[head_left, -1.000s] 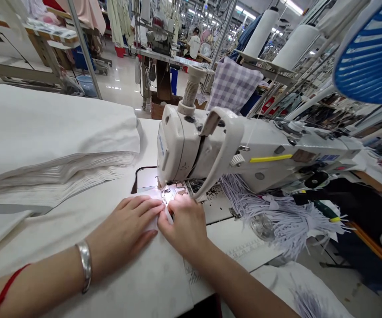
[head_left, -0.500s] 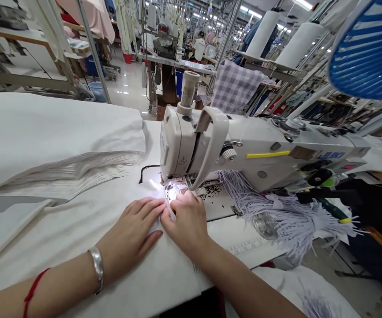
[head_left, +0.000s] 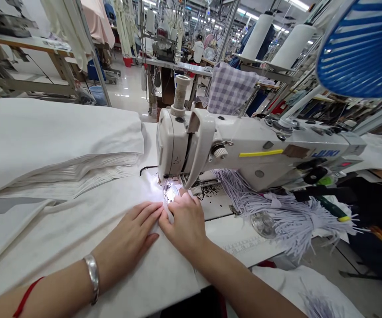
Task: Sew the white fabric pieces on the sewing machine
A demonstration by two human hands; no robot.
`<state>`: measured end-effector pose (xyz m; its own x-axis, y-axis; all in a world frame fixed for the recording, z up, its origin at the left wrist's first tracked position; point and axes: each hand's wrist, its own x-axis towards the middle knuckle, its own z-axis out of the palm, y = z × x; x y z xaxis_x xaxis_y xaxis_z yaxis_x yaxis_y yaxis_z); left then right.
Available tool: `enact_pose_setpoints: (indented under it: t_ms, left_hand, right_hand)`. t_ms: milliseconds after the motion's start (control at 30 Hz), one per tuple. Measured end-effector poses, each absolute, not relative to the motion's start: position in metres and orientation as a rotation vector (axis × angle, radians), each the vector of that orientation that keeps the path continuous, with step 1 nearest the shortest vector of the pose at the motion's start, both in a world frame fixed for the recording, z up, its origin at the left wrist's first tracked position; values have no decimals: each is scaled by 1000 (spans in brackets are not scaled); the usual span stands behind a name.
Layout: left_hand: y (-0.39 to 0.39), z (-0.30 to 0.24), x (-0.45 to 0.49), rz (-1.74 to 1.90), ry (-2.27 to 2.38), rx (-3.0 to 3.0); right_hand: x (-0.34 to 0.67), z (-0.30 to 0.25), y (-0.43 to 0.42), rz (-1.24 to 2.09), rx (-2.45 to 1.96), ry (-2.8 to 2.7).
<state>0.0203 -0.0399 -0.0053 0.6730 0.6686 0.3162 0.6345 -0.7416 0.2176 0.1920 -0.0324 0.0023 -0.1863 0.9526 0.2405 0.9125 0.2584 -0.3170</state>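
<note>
At the far left, a folded stack of white cloth (head_left: 55, 145) lies on the desk (head_left: 220, 234), with a ribbed edge of layered fabric (head_left: 75, 172) showing along its front. Below it, the left hand (head_left: 128, 234) rests flat and relaxed, palm down, with its fingers slightly apart and gripping nothing. A silver bangle (head_left: 92, 278) and a red string (head_left: 27, 296) circle that wrist.

A smaller piece of white cloth (head_left: 154, 190) lies under both hands and runs up beneath the needle of the sewing machine (head_left: 260, 152). The left hand's fingertips touch this cloth, close beside the right hand (head_left: 184, 225). The right hand presses down on the same cloth just in front of the needle, its fingers bent. Whether it pinches a fold there, I cannot tell. A small lamp brightly lights the spot around the needle.

The machine's white body stretches to the right above the desk, with a spool of thread (head_left: 181, 92) standing on top. Beyond the right hand, a bundle of pale purple cords (head_left: 286, 216) hangs beneath the machine's arm, near a clear round disc (head_left: 263, 224). Behind the machine hangs a checked cloth (head_left: 230, 88). Two tall white thread cones (head_left: 259, 35) stand at the upper right, beside a blue striped fan guard (head_left: 363, 48).
</note>
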Motion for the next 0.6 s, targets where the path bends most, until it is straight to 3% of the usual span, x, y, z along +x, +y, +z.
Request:
enact_pose_setpoints:
  t_ms: [400,600]
  left_hand:
    - [-23,0,13,502,943,2895]
    - [-47,-8,17,583,1126,2912]
  right_hand:
    - [192,6,-35,173,-1712,-2173]
    - [193,6,-38,169,-1694,-2194]
